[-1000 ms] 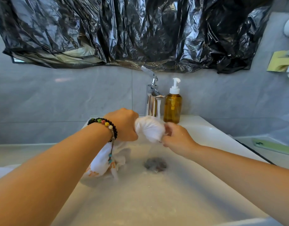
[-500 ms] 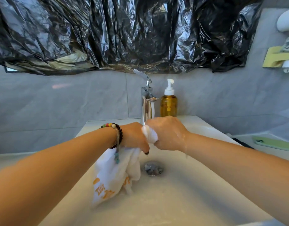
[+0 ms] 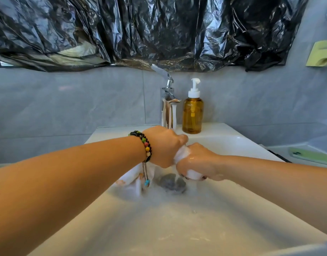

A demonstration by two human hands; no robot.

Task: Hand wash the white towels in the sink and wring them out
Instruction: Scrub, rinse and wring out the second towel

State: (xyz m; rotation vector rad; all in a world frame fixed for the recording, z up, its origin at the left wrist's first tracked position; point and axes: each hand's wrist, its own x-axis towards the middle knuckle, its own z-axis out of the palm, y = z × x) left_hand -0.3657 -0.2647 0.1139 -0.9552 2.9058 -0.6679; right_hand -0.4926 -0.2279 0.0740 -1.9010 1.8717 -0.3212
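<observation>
A wet white towel (image 3: 181, 154) with orange print is bunched between both hands over the white sink (image 3: 232, 145). My left hand (image 3: 163, 145), with a beaded bracelet at the wrist, grips one part of the towel. My right hand (image 3: 196, 161) grips the twisted part just to its right, fingers curled round it. The towel's loose end (image 3: 135, 180) hangs below my left wrist into cloudy water. The drain (image 3: 171, 182) lies under the hands.
A chrome faucet (image 3: 167, 104) stands at the back of the basin, water running from its spout. An amber soap pump bottle (image 3: 192, 113) is to its right. Black plastic sheeting (image 3: 159, 30) covers the wall above. A green phone (image 3: 310, 156) lies on the counter at right.
Both hands have lowered toward the water and turned against each other on the towel. The hanging end has dropped from clear of the basin into the water.
</observation>
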